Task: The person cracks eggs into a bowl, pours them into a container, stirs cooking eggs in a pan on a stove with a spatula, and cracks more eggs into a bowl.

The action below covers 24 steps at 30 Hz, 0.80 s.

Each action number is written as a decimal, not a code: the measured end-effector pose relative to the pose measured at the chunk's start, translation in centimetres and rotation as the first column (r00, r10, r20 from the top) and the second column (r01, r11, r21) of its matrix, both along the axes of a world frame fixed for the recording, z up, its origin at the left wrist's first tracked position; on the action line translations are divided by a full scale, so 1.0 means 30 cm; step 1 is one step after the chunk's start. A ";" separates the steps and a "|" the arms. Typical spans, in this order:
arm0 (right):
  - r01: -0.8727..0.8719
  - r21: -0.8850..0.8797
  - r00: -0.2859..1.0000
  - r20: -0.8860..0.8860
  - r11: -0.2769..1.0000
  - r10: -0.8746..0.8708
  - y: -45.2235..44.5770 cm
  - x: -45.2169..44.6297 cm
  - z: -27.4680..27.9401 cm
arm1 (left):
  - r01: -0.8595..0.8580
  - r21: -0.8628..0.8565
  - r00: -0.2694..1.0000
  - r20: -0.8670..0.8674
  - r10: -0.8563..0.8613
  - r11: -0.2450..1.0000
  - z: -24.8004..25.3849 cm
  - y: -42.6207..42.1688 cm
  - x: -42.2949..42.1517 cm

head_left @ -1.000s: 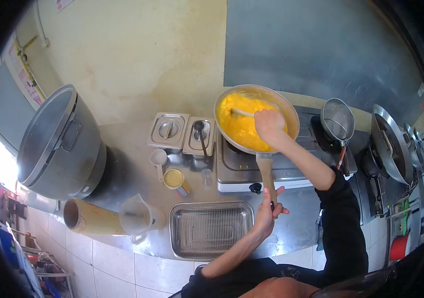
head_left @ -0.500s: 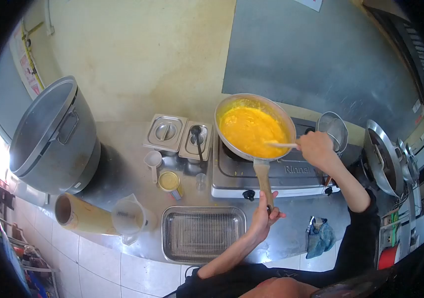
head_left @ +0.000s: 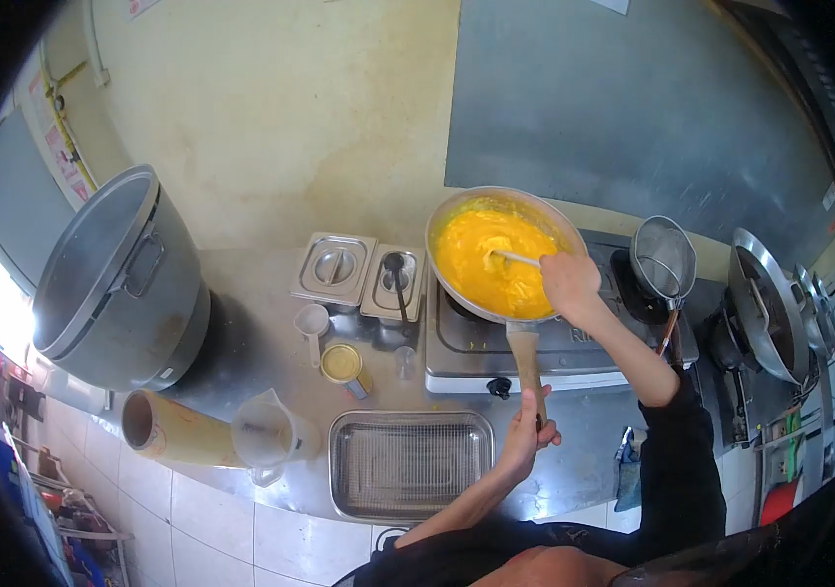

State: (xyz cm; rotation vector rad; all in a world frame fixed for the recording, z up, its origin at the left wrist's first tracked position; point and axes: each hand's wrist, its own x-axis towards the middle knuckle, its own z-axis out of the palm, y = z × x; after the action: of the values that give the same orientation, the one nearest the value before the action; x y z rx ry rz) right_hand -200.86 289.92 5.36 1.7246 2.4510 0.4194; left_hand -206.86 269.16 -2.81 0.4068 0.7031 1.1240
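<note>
On the gas stove point(head_left: 466, 362) sits a frying pan point(head_left: 527, 357) with a long wooden handle that points toward me. A thick, bright yellow-orange mixture point(head_left: 471, 230) fills much of it, with streaks and lumps around the centre. My left hand point(head_left: 525, 440) is closed around the end of the handle. Over the pan's right side, my right hand point(head_left: 572, 287) grips a pale spatula point(head_left: 518, 258); its lower end is sunk in the mixture, so its shape is hidden.
Left of the stove are two steel containers point(head_left: 334, 266), a measuring scoop point(head_left: 312, 319), an open can point(head_left: 343, 364) and a rack tray point(head_left: 410, 509). A plastic jug point(head_left: 266, 430) and big pot point(head_left: 124, 293) stand further left. A strainer point(head_left: 663, 249) and wok point(head_left: 765, 303) are right.
My right hand has moved left over the pan, carrying the spatula from the right edge toward the mixture's centre. The mixture is now more streaked. My left hand stays on the handle.
</note>
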 end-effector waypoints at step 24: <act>-0.022 -0.240 0.960 0.265 0.971 0.087 -0.163 0.105 0.450 | 0.148 -0.128 0.976 0.179 -0.124 0.981 -0.031 0.038 -0.032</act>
State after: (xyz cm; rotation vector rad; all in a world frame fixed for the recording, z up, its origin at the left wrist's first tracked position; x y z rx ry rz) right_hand -197.71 285.03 18.87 1.4047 2.2509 0.3313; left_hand -207.84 270.30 -3.74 0.2319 0.5906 0.9603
